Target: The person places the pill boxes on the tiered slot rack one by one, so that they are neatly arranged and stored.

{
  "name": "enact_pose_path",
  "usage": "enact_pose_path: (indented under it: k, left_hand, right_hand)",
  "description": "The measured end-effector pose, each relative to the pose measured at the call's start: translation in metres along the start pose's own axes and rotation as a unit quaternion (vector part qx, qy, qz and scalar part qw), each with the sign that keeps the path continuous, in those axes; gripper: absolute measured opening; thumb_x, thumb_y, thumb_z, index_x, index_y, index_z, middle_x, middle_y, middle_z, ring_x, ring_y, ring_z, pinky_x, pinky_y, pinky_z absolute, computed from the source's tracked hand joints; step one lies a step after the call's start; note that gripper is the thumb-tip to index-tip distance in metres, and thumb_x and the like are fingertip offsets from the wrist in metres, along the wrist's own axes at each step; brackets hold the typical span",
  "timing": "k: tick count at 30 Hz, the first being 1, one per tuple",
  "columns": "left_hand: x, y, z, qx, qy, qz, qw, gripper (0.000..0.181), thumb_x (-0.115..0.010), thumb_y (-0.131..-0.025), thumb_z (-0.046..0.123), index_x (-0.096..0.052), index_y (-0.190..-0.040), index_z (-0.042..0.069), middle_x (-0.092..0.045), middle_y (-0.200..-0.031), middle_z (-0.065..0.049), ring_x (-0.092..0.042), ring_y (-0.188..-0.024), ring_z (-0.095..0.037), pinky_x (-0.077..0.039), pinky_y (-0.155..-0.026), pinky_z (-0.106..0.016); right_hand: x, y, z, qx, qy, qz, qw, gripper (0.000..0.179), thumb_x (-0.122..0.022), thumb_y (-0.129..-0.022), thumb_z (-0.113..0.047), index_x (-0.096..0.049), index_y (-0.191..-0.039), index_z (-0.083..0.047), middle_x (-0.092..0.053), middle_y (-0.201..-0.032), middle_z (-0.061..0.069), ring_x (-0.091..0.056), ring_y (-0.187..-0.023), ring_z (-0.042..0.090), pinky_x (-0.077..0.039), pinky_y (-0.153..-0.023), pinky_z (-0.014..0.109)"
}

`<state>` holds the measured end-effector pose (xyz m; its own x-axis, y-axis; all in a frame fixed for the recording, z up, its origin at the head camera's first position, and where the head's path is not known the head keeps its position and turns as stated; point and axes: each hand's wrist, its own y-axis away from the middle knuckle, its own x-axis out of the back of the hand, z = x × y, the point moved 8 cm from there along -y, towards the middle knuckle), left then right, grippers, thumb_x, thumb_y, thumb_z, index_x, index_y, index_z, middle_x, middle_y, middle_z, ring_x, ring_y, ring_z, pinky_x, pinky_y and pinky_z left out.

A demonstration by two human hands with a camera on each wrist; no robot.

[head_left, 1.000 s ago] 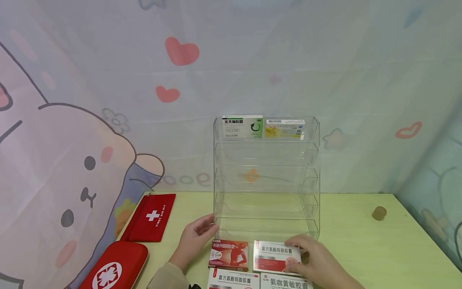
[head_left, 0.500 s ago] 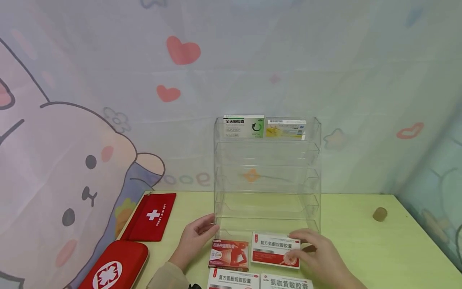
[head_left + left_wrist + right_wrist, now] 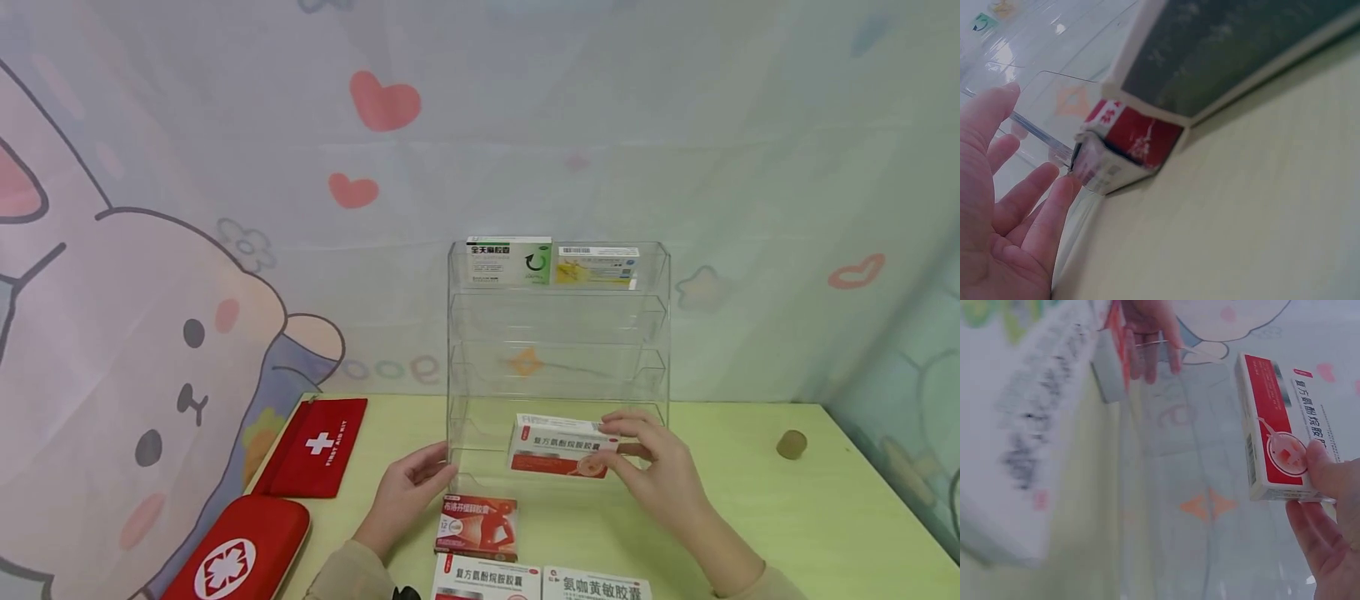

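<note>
My right hand (image 3: 656, 467) pinches a white-and-red medicine box (image 3: 566, 447) by its right end, thumb on the printed front. The box hangs before the lower tiers of a clear acrylic display rack (image 3: 558, 321), its front face towards me. My left hand (image 3: 412, 492) holds the rack's left side edge; in the left wrist view its thumb and fingers (image 3: 1035, 194) meet that clear panel. A red medicine box (image 3: 477, 527) lies just in front of the rack. Two more white boxes, one with red (image 3: 487, 579) and a grey-lettered one (image 3: 596, 585), lie nearest me.
On the rack's top tier stand a green-and-white box (image 3: 510, 262) and a yellow-and-white box (image 3: 597, 267). A red first aid pouch (image 3: 318, 450) and a red hard case (image 3: 238, 550) lie at left on the table (image 3: 750, 508). A small brown cylinder (image 3: 791, 444) stands at right.
My right hand has lifted the white-and-red medicine box from the table beside the red one, up and forward to the rack, tilting it more upright. The left hand stays at the rack.
</note>
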<state>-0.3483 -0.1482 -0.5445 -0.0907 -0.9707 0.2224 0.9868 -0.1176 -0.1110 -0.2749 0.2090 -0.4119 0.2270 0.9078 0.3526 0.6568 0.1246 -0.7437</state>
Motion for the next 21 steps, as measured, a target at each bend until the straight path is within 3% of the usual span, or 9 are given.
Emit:
enact_pose_path:
  k: [18, 21]
  left_hand:
    - [0.0, 0.0, 0.0, -0.002, 0.002, -0.003, 1.0, 0.052, -0.085, -0.099, 0.027, -0.072, -0.146, 0.01, -0.076, -0.143, -0.012, -0.078, -0.123, -0.024, -0.06, -0.098, -0.014]
    - [0.0, 0.0, 0.0, -0.002, 0.003, -0.004, 1.0, 0.051, -0.084, -0.099, 0.027, -0.072, -0.146, 0.01, -0.076, -0.143, -0.012, -0.078, -0.124, -0.024, -0.06, -0.098, -0.014]
  right_hand:
    - [-0.004, -0.116, -0.014, -0.001, 0.014, 0.075, 0.9971, 0.035, -0.087, -0.086, 0.011, -0.071, -0.117, 0.008, -0.064, -0.131, 0.023, -0.062, -0.116, -0.004, -0.059, -0.095, 0.01]
    - [-0.005, -0.13, -0.015, -0.002, 0.016, 0.085, 0.9962, 0.035, -0.086, -0.088, 0.01, -0.07, -0.119, 0.009, -0.062, -0.132, 0.024, -0.063, -0.12, 0.004, -0.058, -0.097, 0.01]
